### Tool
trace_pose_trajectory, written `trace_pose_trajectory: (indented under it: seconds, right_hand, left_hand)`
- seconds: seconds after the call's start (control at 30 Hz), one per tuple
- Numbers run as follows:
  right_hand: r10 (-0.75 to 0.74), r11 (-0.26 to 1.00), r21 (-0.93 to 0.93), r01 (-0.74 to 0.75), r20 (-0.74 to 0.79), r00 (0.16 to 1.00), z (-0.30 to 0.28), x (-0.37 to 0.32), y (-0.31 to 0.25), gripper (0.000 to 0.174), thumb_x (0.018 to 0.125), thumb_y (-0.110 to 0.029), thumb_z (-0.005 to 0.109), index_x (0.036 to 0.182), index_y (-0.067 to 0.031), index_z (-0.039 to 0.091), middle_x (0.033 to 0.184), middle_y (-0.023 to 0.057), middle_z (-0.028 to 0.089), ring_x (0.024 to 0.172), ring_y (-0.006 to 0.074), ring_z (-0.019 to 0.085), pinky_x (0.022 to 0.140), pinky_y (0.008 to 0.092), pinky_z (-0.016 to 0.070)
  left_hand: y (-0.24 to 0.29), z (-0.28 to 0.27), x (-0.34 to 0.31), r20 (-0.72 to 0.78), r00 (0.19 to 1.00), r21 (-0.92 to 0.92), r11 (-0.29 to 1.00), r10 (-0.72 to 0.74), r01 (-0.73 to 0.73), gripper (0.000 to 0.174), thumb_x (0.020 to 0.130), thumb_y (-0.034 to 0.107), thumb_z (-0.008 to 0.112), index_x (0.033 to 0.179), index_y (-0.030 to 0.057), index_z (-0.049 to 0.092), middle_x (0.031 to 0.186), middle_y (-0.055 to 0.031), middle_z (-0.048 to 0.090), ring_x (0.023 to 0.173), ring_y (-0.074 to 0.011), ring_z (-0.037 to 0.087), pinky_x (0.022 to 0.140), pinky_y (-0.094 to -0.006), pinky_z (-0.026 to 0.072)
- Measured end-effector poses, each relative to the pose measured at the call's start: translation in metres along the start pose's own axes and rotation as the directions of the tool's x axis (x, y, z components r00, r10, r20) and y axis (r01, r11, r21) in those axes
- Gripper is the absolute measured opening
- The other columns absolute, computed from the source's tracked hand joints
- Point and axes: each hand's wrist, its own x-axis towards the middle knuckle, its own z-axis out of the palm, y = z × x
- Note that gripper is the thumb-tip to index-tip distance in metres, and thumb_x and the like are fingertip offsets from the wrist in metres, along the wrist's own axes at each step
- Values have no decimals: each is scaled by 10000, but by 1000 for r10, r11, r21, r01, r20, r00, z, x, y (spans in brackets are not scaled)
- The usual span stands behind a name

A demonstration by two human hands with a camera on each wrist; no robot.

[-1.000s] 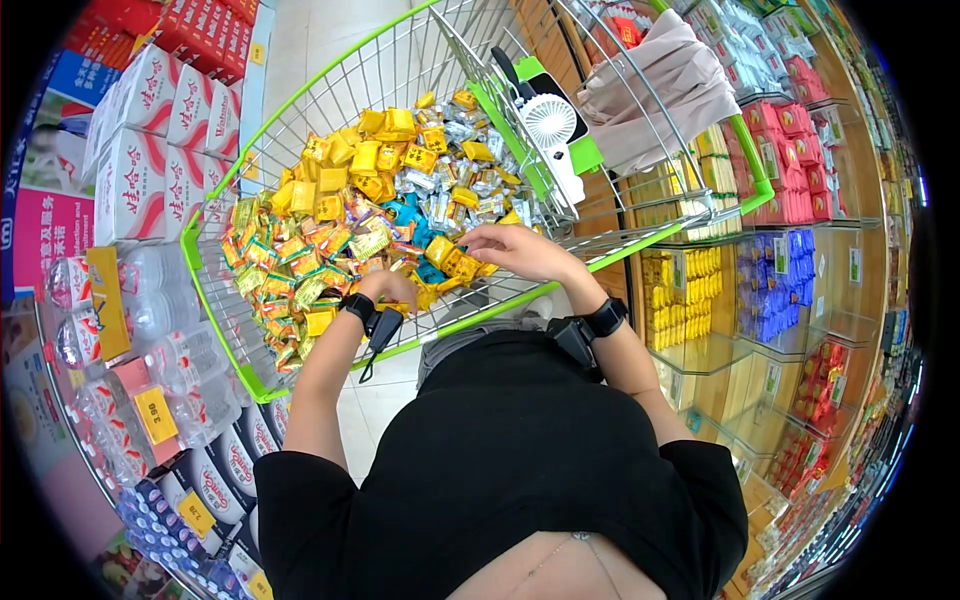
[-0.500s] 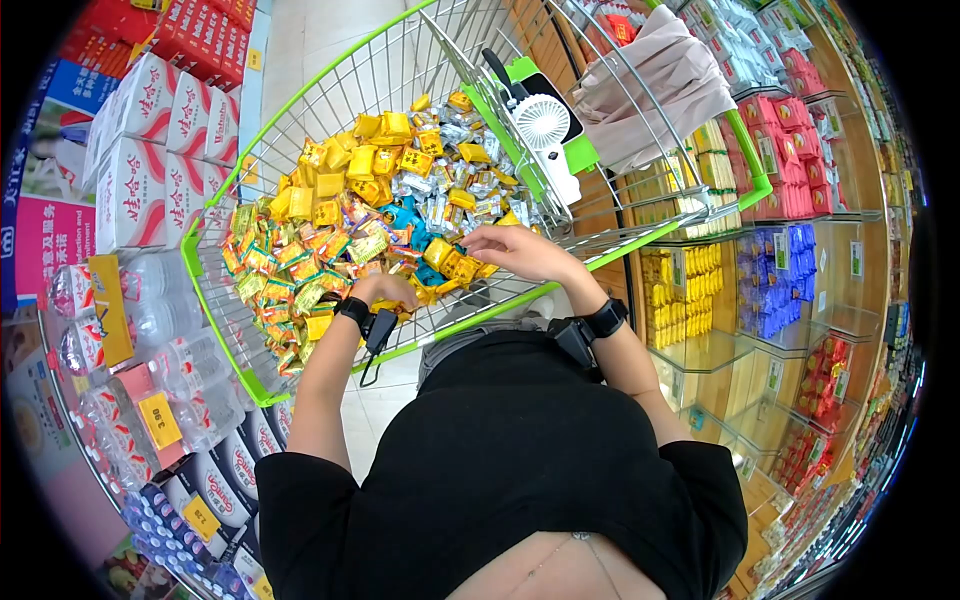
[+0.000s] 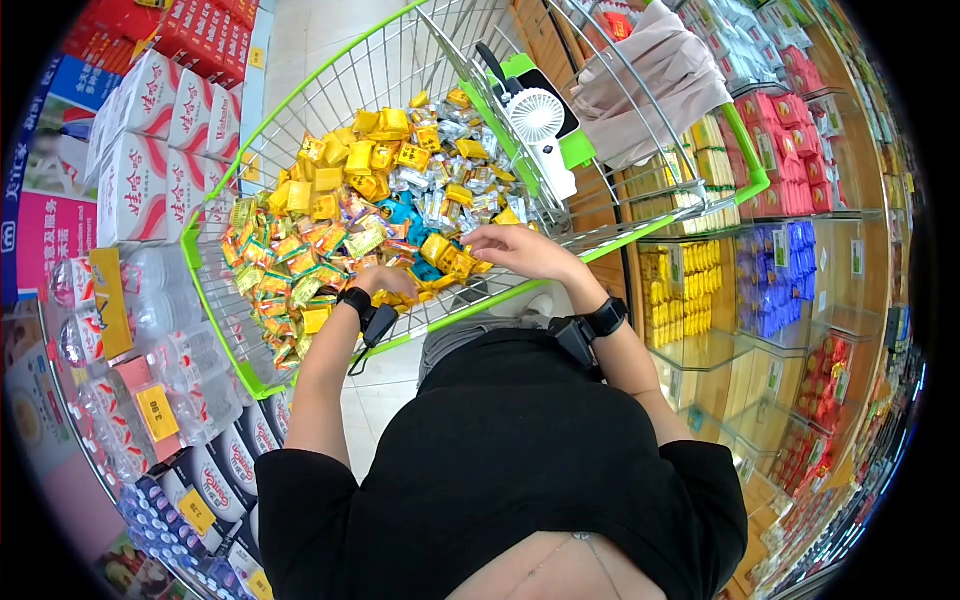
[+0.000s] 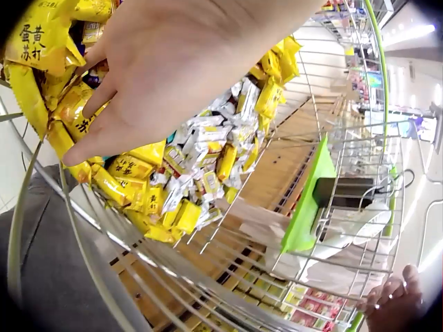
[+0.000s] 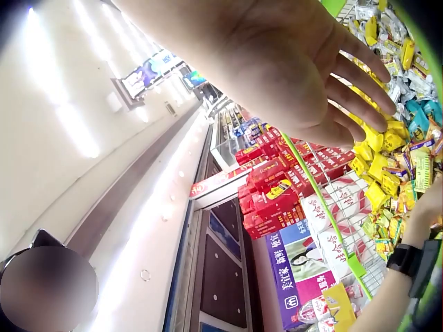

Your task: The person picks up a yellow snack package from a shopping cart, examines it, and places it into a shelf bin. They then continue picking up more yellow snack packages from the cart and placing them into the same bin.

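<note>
A heap of wrapped snacks lies in the shopping cart (image 3: 290,385). My left hand (image 3: 388,281) is at its near side, fingers reaching in among yellow snack packets (image 4: 128,187); the left wrist view has its thumb laid along one packet, and some fingertips are hidden. My right hand (image 3: 520,250) is held over the cart's near side, beside more yellow packets; its fingers are relaxed and loosely spread in the right wrist view, with nothing in them. Orange and green packets (image 3: 290,250) lie left of the hands, silver ones (image 3: 440,200) beyond, teal ones (image 3: 400,220) between.
A white hand fan (image 3: 538,120) and a dark-screened device stand at the cart's green-edged divider, with a beige cloth (image 3: 650,90) hung over the cart to the right. Stacked drink cartons (image 3: 135,180) and bottles line the left; shelves of yellow and blue packets (image 3: 775,285) line the right.
My left hand has shifted slightly and turned, so yellow packets now show beside its fingers. The right hand keeps almost the same place.
</note>
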Motion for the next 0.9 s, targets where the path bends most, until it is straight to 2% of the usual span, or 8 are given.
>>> trace_pose_trajectory:
  seconds: [0.17,0.37,0.43,0.57,0.63,0.77,0.83,0.9]
  right_hand:
    - [18,1000,-14,-18,-10,1000,0,-6,2,259,806,-167,485,1012,-13,515,859,119,597,779,200,572,698,293,439]
    - [70,998,-8,-70,-8,997,-4,-12,-2,262,816,-160,487,1037,-21,510,875,96,592,784,162,555,696,268,430]
    - [89,996,-14,-89,10,996,-6,-12,-2,268,828,-152,486,1064,-26,504,902,77,585,802,126,539,706,245,421]
    - [32,999,-35,-33,-34,999,-5,-12,0,258,805,-175,487,1011,-22,516,842,113,599,765,196,571,682,287,437]
    - [22,999,-40,-23,-39,999,-6,-11,-2,257,805,-176,489,1010,-22,517,840,111,598,760,195,570,678,287,436]
    - [88,993,-75,-86,29,996,-8,-9,-8,280,831,-187,476,1062,-31,508,890,79,583,818,154,548,720,266,424]
    - [85,994,-77,-83,31,996,-9,-9,-7,282,833,-193,474,1061,-31,508,892,81,582,819,156,547,721,267,424]
    - [101,993,-65,-99,40,994,-9,-8,-4,282,832,-198,476,1059,-34,507,897,83,580,823,157,546,724,269,422]
  left_hand:
    - [2,6,17,85,993,150,986,-81,68,345,727,283,542,1034,130,580,1074,-56,548,981,-200,497,814,-307,384]
    - [-29,16,51,82,996,265,964,-22,-1,308,714,251,496,938,55,572,950,-70,574,871,-216,502,743,-327,389]
    - [-23,13,48,154,981,321,945,-115,61,441,701,336,503,1090,130,530,1121,-68,521,1001,-255,483,811,-333,387]
    - [-17,9,40,169,982,329,944,-86,26,431,706,312,505,1085,109,531,1121,-74,521,1000,-244,486,822,-326,381]
    - [-8,5,25,137,991,185,982,-6,-20,428,718,294,516,1086,75,525,1116,-88,522,1004,-236,485,832,-319,374]
    - [13,-3,-4,123,992,145,989,-6,-12,391,770,289,508,1085,57,522,1081,-52,529,995,-163,476,841,-289,363]
    - [17,-5,-20,18,1000,-187,982,-22,25,374,791,254,497,1108,54,507,1115,-49,508,1030,-156,448,850,-279,358]
    - [17,-9,-31,-38,999,-351,936,25,-37,359,795,236,497,1108,61,511,1126,-43,500,1038,-157,446,849,-278,362]
